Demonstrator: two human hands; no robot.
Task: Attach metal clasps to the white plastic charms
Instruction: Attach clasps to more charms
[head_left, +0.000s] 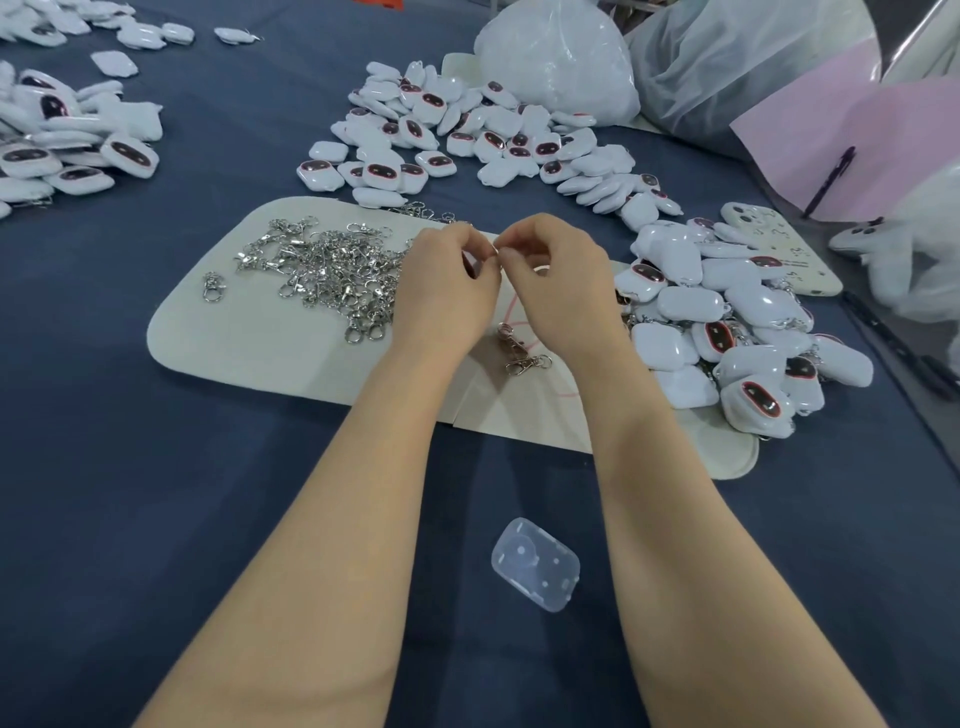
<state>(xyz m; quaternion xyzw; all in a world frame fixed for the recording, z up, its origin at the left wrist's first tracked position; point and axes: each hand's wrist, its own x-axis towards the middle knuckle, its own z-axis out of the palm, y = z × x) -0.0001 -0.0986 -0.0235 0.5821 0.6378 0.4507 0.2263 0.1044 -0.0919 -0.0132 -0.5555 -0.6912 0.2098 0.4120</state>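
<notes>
My left hand (444, 280) and my right hand (558, 275) meet fingertip to fingertip above a pale felt mat (249, 343). Both pinch a small metal clasp (494, 251) between them; most of it is hidden by the fingers. No charm shows in either hand. A heap of silver clasps (332, 270) lies on the mat left of my hands. Two loose clasps (522, 348) lie just below my hands. White plastic charms with dark oval faces are piled at the right (727, 332) and behind the mat (467, 140).
More white charms lie at the far left (67, 140). A clear plastic case (535, 564) rests on the blue cloth between my forearms. A phone in a pale case (779, 249), white plastic bags (561, 57) and a pink sheet with a pen (831, 176) are at the right.
</notes>
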